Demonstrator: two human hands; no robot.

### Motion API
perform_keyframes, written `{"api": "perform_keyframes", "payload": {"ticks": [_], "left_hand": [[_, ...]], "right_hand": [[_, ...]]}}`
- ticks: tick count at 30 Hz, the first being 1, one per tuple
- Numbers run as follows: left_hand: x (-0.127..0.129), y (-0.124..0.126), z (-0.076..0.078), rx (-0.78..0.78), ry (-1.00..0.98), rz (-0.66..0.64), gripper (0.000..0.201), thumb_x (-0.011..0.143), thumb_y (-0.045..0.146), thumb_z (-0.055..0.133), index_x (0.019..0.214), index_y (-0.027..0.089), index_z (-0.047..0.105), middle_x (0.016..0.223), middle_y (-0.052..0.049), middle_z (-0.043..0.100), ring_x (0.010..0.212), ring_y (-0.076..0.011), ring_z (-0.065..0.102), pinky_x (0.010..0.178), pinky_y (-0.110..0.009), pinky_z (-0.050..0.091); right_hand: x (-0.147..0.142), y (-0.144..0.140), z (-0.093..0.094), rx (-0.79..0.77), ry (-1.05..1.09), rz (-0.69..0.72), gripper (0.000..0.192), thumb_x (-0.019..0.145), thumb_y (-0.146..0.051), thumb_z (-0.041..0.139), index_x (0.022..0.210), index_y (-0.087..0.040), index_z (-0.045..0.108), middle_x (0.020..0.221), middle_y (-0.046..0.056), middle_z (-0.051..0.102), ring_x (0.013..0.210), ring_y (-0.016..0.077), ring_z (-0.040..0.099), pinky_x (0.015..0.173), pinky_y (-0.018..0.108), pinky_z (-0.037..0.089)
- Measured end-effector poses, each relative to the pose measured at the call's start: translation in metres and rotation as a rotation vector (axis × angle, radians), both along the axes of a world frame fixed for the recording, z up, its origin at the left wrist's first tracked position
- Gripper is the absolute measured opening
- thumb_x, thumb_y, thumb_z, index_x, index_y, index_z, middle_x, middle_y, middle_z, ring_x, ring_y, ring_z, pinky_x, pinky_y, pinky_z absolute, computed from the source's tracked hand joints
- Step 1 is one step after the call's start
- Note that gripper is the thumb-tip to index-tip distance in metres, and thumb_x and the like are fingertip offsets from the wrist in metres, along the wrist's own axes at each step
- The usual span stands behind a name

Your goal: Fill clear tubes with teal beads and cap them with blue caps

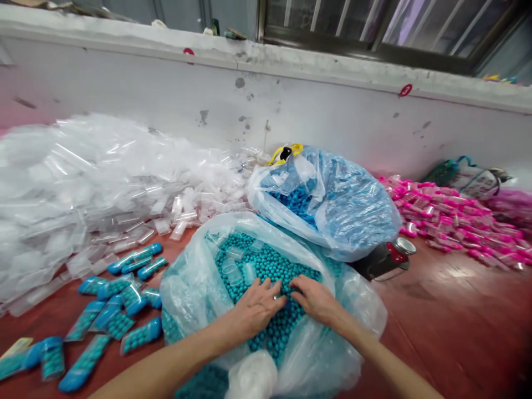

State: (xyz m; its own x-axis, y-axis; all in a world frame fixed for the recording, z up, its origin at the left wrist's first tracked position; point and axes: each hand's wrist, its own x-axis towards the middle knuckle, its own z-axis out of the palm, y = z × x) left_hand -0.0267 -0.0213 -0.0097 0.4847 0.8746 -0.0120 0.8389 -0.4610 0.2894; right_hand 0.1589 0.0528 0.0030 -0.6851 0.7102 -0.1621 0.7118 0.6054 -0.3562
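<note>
In open bag (pixel 183 288): teal beads (pixel 266 266) under fingers (pixel 272 288) of both hands.

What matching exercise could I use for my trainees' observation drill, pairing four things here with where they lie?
Things:
1. filled blue-capped tubes
2. pile of empty clear tubes
3. pink-capped tubes
4. teal beads

Places:
A. far right of the floor
B. in the open bag under both hands
C. heaped against the wall on the left
D. scattered on the floor, near left

Pairs: 1-D, 2-C, 3-A, 4-B. The left hand and right hand rest on the beads.
</note>
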Motion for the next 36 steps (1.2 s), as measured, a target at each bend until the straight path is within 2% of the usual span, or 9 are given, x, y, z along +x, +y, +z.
{"api": "perform_keyframes", "payload": {"ticks": [2, 5, 11, 15, 19, 23, 27, 31, 36], "left_hand": [[0.003, -0.001, -0.004, -0.040, -0.098, 0.062, 0.033, 0.084, 0.014, 0.035, 0.112, 0.027, 0.049, 0.124, -0.006, 0.049, 0.115, -0.0221, 0.041, 0.097, -0.043, 0.031], [-0.002, 0.004, -0.002, -0.110, -0.353, 0.307, 0.025, 0.083, 0.019, 0.038, 0.105, 0.023, 0.049, 0.096, -0.004, 0.061, 0.092, -0.0172, 0.054, 0.085, -0.032, 0.041], [-0.015, 0.017, -0.001, -0.445, -0.897, 0.551, 0.014, 0.073, 0.026, 0.041, 0.084, 0.018, 0.043, 0.060, 0.005, 0.049, 0.042, -0.0068, 0.043, 0.041, -0.019, 0.035], [-0.019, 0.012, -0.004, -0.615, -1.017, 0.647, 0.028, 0.067, 0.038, 0.044, 0.085, 0.016, 0.044, 0.064, 0.003, 0.055, 0.035, -0.0051, 0.041, 0.032, -0.017, 0.025], [-0.026, 0.003, -0.001, -0.689, -1.058, 0.676, 0.032, 0.064, 0.038, 0.048, 0.088, 0.016, 0.044, 0.064, 0.003, 0.054, 0.049, -0.0090, 0.050, 0.041, -0.019, 0.035], [-0.026, 0.006, -0.001, -0.520, -1.041, 0.722, 0.023, 0.063, 0.031, 0.053, 0.079, 0.015, 0.052, 0.056, 0.007, 0.042, 0.051, -0.0079, 0.043, 0.047, -0.019, 0.033], [-0.018, 0.012, -0.007, -0.383, -1.006, 0.825, 0.024, 0.066, 0.027, 0.048, 0.088, 0.017, 0.051, 0.055, 0.007, 0.039, 0.053, -0.0104, 0.044, 0.051, -0.022, 0.038], [-0.018, 0.009, -0.007, -0.165, -0.620, 0.742, 0.029, 0.071, 0.020, 0.043, 0.100, 0.020, 0.050, 0.062, 0.003, 0.051, 0.062, -0.0145, 0.051, 0.064, -0.027, 0.042], [-0.031, -0.001, -0.005, -0.139, -0.102, 0.540, 0.038, 0.075, 0.015, 0.042, 0.110, 0.026, 0.050, 0.098, -0.005, 0.060, 0.092, -0.0215, 0.054, 0.081, -0.034, 0.040]], "right_hand": [[0.002, -0.006, 0.002, -0.027, 0.006, 0.053, 0.017, 0.082, -0.021, 0.046, 0.097, -0.020, 0.054, 0.093, 0.003, 0.055, 0.087, 0.0152, 0.054, 0.074, 0.024, 0.038], [-0.005, -0.015, 0.004, -0.018, 0.011, 0.090, 0.018, 0.082, -0.025, 0.050, 0.099, -0.021, 0.053, 0.094, 0.002, 0.054, 0.087, 0.0158, 0.054, 0.073, 0.024, 0.039], [-0.039, -0.028, -0.007, 0.110, -0.123, 0.084, 0.012, 0.082, -0.022, 0.050, 0.093, -0.022, 0.054, 0.092, 0.002, 0.057, 0.083, 0.0170, 0.055, 0.064, 0.024, 0.038], [-0.042, -0.030, -0.014, 0.158, -0.126, 0.154, 0.011, 0.080, -0.026, 0.053, 0.091, -0.023, 0.055, 0.093, 0.003, 0.056, 0.087, 0.0193, 0.053, 0.067, 0.026, 0.038], [-0.035, -0.030, -0.012, 0.154, -0.105, 0.135, 0.011, 0.080, -0.023, 0.051, 0.090, -0.020, 0.053, 0.093, 0.004, 0.055, 0.085, 0.0178, 0.053, 0.066, 0.025, 0.038], [-0.037, -0.030, -0.010, 0.147, -0.112, 0.066, 0.012, 0.082, -0.023, 0.049, 0.092, -0.019, 0.052, 0.092, 0.004, 0.057, 0.084, 0.0178, 0.055, 0.068, 0.025, 0.038], [-0.048, -0.032, -0.011, 0.182, -0.099, 0.045, 0.017, 0.081, -0.032, 0.052, 0.095, -0.023, 0.052, 0.092, 0.002, 0.058, 0.084, 0.0180, 0.056, 0.065, 0.024, 0.038], [-0.051, -0.029, -0.014, 0.178, -0.116, 0.042, 0.010, 0.083, -0.027, 0.048, 0.088, -0.021, 0.054, 0.084, 0.002, 0.061, 0.079, 0.0172, 0.057, 0.062, 0.024, 0.037], [-0.041, -0.024, -0.013, 0.129, -0.078, 0.106, 0.012, 0.079, -0.027, 0.051, 0.088, -0.020, 0.054, 0.092, 0.004, 0.059, 0.087, 0.0189, 0.054, 0.067, 0.025, 0.037]]}}
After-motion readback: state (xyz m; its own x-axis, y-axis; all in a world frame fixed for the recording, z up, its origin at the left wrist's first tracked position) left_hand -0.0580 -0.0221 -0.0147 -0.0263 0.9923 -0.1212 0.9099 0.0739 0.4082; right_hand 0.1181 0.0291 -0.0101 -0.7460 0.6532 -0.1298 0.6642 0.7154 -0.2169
